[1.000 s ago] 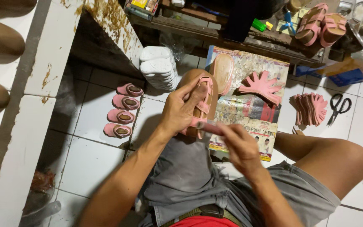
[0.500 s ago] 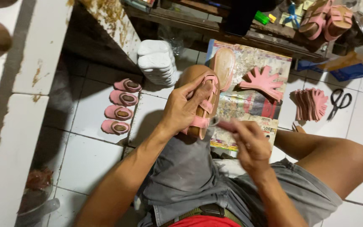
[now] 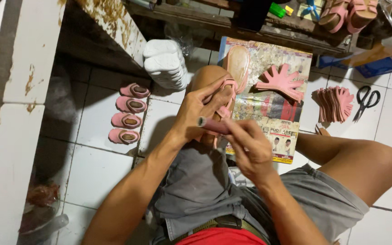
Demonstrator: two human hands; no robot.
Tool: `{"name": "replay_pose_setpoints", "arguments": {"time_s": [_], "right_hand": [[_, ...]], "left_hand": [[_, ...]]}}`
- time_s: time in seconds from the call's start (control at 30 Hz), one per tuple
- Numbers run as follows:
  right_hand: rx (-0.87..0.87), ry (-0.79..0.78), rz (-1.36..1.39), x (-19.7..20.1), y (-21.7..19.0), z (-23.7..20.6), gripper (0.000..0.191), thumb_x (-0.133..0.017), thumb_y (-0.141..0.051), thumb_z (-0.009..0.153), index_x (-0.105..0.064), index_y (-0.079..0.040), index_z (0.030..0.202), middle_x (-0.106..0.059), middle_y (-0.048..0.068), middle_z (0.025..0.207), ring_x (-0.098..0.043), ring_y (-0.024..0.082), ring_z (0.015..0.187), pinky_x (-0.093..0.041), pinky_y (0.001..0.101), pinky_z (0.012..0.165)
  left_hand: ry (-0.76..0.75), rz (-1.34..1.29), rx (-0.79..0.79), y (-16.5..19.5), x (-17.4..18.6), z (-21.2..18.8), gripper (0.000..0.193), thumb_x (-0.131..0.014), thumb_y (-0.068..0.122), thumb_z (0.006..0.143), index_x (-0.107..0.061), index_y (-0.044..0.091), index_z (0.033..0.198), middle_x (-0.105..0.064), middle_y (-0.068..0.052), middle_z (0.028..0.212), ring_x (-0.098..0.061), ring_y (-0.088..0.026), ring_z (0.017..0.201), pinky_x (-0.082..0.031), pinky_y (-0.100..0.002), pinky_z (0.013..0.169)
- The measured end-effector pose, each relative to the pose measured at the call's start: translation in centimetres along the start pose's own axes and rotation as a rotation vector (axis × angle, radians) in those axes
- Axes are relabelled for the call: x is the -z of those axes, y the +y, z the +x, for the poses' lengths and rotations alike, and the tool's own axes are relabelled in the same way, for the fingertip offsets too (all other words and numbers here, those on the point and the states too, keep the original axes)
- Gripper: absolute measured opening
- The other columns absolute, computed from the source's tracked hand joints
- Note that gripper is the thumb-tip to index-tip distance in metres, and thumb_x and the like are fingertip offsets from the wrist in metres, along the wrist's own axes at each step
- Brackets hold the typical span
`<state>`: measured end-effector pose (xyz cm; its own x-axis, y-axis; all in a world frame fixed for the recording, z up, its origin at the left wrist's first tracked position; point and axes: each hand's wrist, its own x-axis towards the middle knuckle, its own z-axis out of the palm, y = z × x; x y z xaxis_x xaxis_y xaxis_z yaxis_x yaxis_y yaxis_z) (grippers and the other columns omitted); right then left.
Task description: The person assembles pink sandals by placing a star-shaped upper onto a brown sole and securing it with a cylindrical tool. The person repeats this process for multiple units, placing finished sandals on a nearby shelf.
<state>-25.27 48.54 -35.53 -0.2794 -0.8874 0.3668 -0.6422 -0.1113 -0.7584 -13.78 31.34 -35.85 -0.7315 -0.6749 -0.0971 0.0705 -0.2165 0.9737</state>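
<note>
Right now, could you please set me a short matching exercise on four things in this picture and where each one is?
Things:
1. scissors
2. four small pink sandals
3. stack of white soles
4. pink sandal

Places:
A. in a column on the left floor tiles
B. held on the knee by the left hand
C. on the far right tile
D. beside the raised knee

Pairs: 1-C, 2-A, 3-D, 4-B

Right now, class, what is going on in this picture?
A person sits on a tiled floor and steadies a small pink sandal on one knee with the left hand. The right hand holds a pink strip against it. Four finished pink sandals lie in a row beside a stack of white soles. Pink cut-out pieces rest on a newspaper, with scissors nearby.
</note>
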Motion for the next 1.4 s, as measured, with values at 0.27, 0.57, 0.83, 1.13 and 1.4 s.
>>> {"name": "replay_pose_setpoints", "arguments": {"time_s": [0.27, 0.57, 0.83, 1.13, 1.4], "right_hand": [[-0.090, 0.074, 0.067, 0.4, 0.7, -0.6, 0.039, -0.068, 0.004, 0.095, -0.066, -0.004, 0.132, -0.068, 0.013, 0.105, -0.067, 0.023, 0.088, -0.054, 0.0307, 0.075], [-0.069, 0.058, 0.031, -1.7, -0.3, -0.3, 0.043, -0.069, 0.008, 0.092, -0.066, -0.004, 0.134, -0.058, 0.014, 0.110, -0.063, 0.025, 0.095, -0.053, 0.0322, 0.084], [0.010, 0.140, 0.024, -2.9, 0.2, -1.3, 0.042, -0.072, 0.004, 0.093, -0.065, -0.006, 0.134, -0.057, 0.014, 0.112, -0.061, 0.026, 0.099, -0.051, 0.0326, 0.087], [-0.095, 0.154, -0.005, 1.1, 0.3, -0.7, 0.041, -0.066, 0.006, 0.098, -0.064, -0.005, 0.137, -0.061, 0.014, 0.115, -0.063, 0.025, 0.098, -0.052, 0.0334, 0.085], [0.055, 0.064, -0.174, 3.1, -1.5, 2.7, 0.038, -0.071, 0.001, 0.095, -0.065, -0.004, 0.132, -0.065, 0.016, 0.106, -0.066, 0.027, 0.089, -0.056, 0.0378, 0.075]], "left_hand": [[0.046, -0.277, 0.128, -0.3, 1.1, 0.4, 0.059, -0.061, 0.043, 0.102, -0.062, -0.002, 0.140, -0.072, -0.009, 0.115, -0.068, -0.009, 0.095, -0.058, -0.024, 0.082], [0.051, -0.426, 0.161, 0.0, 1.1, 0.1, 0.058, -0.059, 0.041, 0.104, -0.059, -0.005, 0.140, -0.071, -0.008, 0.112, -0.068, -0.011, 0.093, -0.059, -0.026, 0.081], [0.085, -0.328, 0.270, -0.5, 1.1, -0.7, 0.061, -0.059, 0.039, 0.108, -0.061, -0.002, 0.153, -0.069, -0.019, 0.112, -0.060, -0.022, 0.083, -0.048, -0.033, 0.065], [0.076, -0.083, 0.094, -0.6, 0.6, -1.0, 0.064, -0.061, 0.043, 0.102, -0.057, 0.001, 0.149, -0.071, -0.009, 0.109, -0.063, -0.009, 0.086, -0.055, -0.023, 0.074], [0.060, 0.102, -0.070, -0.3, 0.0, -0.7, 0.066, -0.066, 0.043, 0.103, -0.054, -0.005, 0.146, -0.074, -0.009, 0.117, -0.065, -0.005, 0.101, -0.055, -0.021, 0.085]]}}
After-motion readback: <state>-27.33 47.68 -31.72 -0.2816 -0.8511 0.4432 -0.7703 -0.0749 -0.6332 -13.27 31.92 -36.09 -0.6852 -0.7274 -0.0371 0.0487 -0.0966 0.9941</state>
